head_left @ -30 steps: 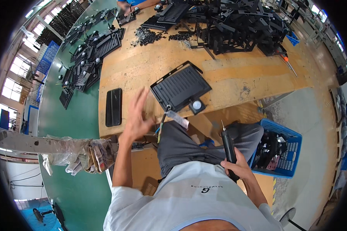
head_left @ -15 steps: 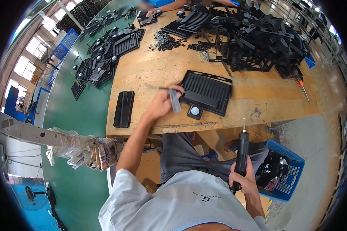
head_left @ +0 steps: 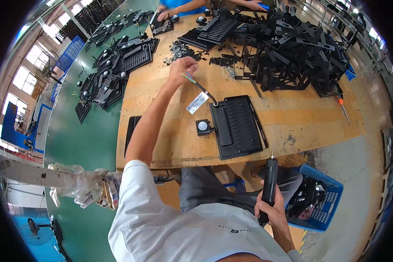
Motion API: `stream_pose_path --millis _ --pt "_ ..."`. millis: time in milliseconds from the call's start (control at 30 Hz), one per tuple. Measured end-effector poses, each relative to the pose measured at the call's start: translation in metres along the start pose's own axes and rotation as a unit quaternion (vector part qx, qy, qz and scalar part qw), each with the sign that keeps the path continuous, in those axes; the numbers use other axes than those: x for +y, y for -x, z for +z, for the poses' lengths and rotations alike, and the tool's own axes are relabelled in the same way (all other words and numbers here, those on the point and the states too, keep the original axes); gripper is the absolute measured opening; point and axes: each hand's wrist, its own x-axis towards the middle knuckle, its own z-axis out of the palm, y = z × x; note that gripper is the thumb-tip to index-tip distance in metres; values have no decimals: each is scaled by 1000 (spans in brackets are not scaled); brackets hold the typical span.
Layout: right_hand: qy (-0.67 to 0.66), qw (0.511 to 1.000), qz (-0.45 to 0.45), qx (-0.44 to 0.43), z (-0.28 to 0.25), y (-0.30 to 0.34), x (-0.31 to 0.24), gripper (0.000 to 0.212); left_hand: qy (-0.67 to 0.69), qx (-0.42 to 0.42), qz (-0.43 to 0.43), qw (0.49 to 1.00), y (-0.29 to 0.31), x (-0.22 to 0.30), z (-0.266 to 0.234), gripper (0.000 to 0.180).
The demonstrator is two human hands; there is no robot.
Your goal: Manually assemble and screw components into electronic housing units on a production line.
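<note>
My right hand (head_left: 271,205) is wrapped round a black electric screwdriver (head_left: 270,183), its thin bit pointing up just off the table's front edge. Stretched forward, my left hand (head_left: 182,70) has its fingers curled together at the near side of a pile of small screws (head_left: 185,51); what they pinch, if anything, is hidden. Between the hands lies a black floodlight housing (head_left: 242,124), ribbed side up. A small sensor with a white dome (head_left: 202,126) sticks out from its left side. From it rises a short cable (head_left: 201,87) with bare coloured wire ends and a white label (head_left: 197,103).
A large heap of black metal brackets (head_left: 288,52) covers the far right, with an orange-handled screwdriver (head_left: 343,105) beside it. More housings (head_left: 137,56) lie on the green surface at left. My forearm partly covers a black phone-like slab (head_left: 130,126). A blue crate (head_left: 332,205) stands at lower right. Other people's hands work beyond.
My left hand has let go of the cable and label and reached forward to the screws. The floodlight housing has turned so its sensor points left. The electric screwdriver stays in my right hand.
</note>
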Motion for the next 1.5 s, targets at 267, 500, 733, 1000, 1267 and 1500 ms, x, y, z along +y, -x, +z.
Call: stream_pose_path --millis 267,500,733,1000,1267,1500 --pt "12 999 15 34 5 4 -1 64 -170 90 75 978 -38 9 62 21" --pt "64 998 13 -8 -3 -3 6 73 -108 151 168 968 -29 -20 40 15" --pt "70 996 39 -50 6 -11 2 65 303 133 -36 943 100 42 -70 10" --pt "168 972 -34 -159 27 -30 -9 62 427 -13 -41 903 230 130 -34 11" --pt "232 958 -60 -160 30 -26 -6 56 575 -146 -76 801 245 148 17 14" --pt "221 966 -28 -133 23 -20 -2 68 543 -177 -87 816 244 150 24 15"
